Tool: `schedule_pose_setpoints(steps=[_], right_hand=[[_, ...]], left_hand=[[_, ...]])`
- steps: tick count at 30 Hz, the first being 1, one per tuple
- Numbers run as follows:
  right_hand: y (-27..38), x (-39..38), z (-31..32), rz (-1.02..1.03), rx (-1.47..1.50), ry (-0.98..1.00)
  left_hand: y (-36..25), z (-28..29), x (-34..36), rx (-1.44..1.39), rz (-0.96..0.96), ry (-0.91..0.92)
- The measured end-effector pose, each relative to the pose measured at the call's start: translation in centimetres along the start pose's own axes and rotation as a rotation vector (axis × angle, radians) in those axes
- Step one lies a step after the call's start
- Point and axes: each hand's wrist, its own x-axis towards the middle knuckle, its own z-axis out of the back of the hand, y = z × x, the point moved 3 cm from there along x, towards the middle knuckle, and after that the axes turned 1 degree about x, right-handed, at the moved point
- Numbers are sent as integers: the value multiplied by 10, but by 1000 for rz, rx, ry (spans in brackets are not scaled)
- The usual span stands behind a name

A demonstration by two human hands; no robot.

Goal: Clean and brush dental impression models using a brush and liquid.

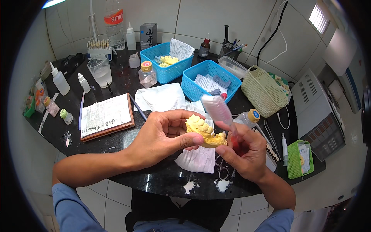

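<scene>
My left hand [166,133] holds a yellow plaster dental model [205,133] between thumb and fingers, its row of teeth turned up. Close at its right side, my right hand [249,154] is closed round a pinkish, see-through bottle [218,110] with a red part down in the palm. Motion blurs this bottle, and it stands tilted with its pale end up. The right thumb is at the model's lower right edge; whether it touches, I cannot tell. Under the hands lies a crumpled white cloth or tissue [197,160], with scissors [222,170] beside it.
Two blue baskets [168,75] with plaster models and papers stand behind my hands. A clipboard [108,118] lies to the left, near a glass [101,71] and small bottles. A woven basket [266,92], a green basket [299,162] and a grey appliance [317,116] stand right.
</scene>
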Motion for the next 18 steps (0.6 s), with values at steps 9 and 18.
schedule_pose_setpoints(steps=[9,18], right_hand=[[-2,2,2,25,-82,10],[-7,3,0,80,-16,-98]], left_hand=[[-2,0,1,8,27,59],[-2,-5,-2,121,-358,43]])
